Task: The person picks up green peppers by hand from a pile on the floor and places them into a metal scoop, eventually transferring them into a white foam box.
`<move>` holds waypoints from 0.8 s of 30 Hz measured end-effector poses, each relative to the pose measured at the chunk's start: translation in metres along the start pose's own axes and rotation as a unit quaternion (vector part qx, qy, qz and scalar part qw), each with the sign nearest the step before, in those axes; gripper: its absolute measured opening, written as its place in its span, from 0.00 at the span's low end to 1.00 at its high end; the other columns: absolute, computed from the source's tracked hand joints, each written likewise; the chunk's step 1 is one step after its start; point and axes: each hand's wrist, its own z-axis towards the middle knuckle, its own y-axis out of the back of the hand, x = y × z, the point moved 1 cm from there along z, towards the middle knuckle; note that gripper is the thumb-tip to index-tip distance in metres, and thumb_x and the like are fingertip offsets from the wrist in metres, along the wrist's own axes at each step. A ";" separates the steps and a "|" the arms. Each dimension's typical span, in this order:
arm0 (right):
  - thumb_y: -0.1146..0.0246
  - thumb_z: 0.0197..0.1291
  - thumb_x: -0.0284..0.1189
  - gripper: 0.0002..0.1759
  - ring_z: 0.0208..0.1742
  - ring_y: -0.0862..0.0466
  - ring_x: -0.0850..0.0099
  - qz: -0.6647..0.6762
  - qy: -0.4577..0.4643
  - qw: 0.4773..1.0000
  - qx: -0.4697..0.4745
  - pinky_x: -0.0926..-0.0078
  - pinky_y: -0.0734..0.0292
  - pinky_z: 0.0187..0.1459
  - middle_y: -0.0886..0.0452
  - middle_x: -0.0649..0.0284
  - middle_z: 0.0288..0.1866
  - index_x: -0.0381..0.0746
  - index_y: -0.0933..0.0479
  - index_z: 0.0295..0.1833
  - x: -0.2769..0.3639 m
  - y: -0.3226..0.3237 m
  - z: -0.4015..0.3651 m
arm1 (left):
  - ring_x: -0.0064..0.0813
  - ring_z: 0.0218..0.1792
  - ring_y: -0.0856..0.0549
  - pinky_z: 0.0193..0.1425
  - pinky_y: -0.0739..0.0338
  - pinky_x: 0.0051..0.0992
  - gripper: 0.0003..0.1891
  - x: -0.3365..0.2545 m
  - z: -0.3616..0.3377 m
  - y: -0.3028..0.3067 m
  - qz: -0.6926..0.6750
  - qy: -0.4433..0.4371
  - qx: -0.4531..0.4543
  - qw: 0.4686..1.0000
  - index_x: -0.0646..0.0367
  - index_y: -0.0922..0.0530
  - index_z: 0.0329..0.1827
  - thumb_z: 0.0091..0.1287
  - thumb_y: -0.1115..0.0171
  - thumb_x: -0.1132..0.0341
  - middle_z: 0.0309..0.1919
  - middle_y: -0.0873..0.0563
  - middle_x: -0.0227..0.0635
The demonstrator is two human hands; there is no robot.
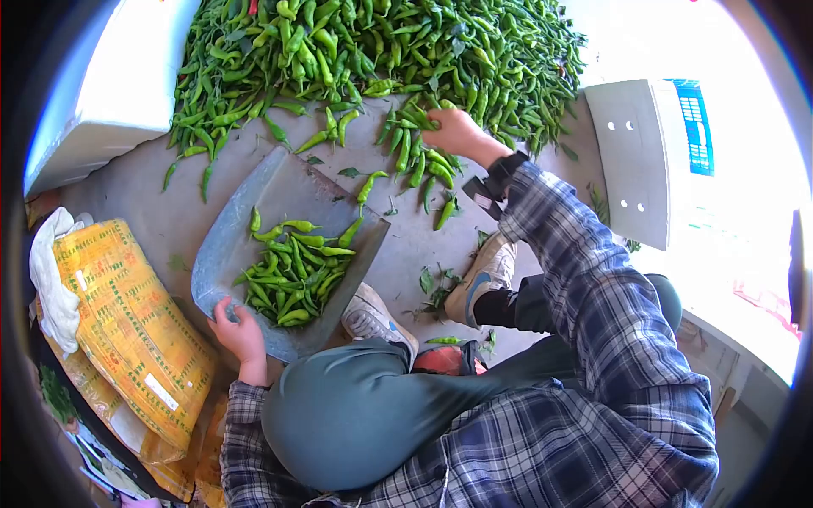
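Observation:
My left hand [238,336] is closed on the near-left rim of a grey metal scoop [275,182], its thumb and fingers on the edge. Several green chili peppers [296,275] lie heaped inside the scoop, with one pepper [371,190] across its right edge. Out in front, my right hand [457,135] pinches a green chili pepper [417,115] at the front of the big pile. Its fingertips are partly hidden. Loose peppers [438,169] lie on the floor just below that hand.
A large pile of green peppers [381,42] spreads across the far floor. White boxes [127,93] stand at left, and a white panel with holes [628,161] at right, beside a blue crate [693,127]. Yellow printed sacks [131,322] with a white glove [58,288] lie at left.

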 end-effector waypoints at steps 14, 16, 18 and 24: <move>0.39 0.50 0.31 0.13 0.39 0.20 0.54 -0.092 -0.036 0.987 -0.130 0.59 0.24 0.39 0.22 0.53 0.35 0.41 0.27 0.42 -0.014 -0.077 -0.061 | 0.52 0.46 0.26 0.52 0.32 0.40 0.12 0.004 0.000 -0.004 0.020 0.020 -0.007 1.000 0.60 0.24 0.43 0.55 0.44 0.69 0.43 0.26 0.54; 0.37 0.49 0.31 0.17 0.40 0.19 0.54 -0.148 -0.010 0.987 -0.069 0.61 0.23 0.39 0.25 0.50 0.44 0.39 0.29 0.45 -0.007 -0.075 -0.057 | 0.52 0.45 0.25 0.52 0.32 0.41 0.12 0.006 0.001 -0.003 0.023 0.018 -0.007 1.000 0.60 0.24 0.43 0.55 0.44 0.69 0.43 0.26 0.54; 0.36 0.48 0.31 0.18 0.40 0.19 0.53 -0.145 -0.002 0.988 -0.055 0.62 0.23 0.40 0.26 0.49 0.47 0.38 0.29 0.45 -0.004 -0.067 -0.056 | 0.53 0.45 0.25 0.51 0.32 0.41 0.12 0.007 0.000 -0.004 0.028 0.023 -0.006 0.999 0.61 0.24 0.43 0.55 0.44 0.70 0.43 0.26 0.53; 0.37 0.46 0.35 0.21 0.31 0.18 0.65 0.136 -0.110 0.984 0.024 0.70 0.23 0.35 0.19 0.54 0.28 0.36 0.26 0.46 -0.015 -0.035 -0.050 | 0.53 0.44 0.25 0.50 0.32 0.41 0.12 0.007 0.000 -0.005 0.013 0.020 -0.010 1.000 0.60 0.24 0.42 0.54 0.44 0.70 0.43 0.26 0.54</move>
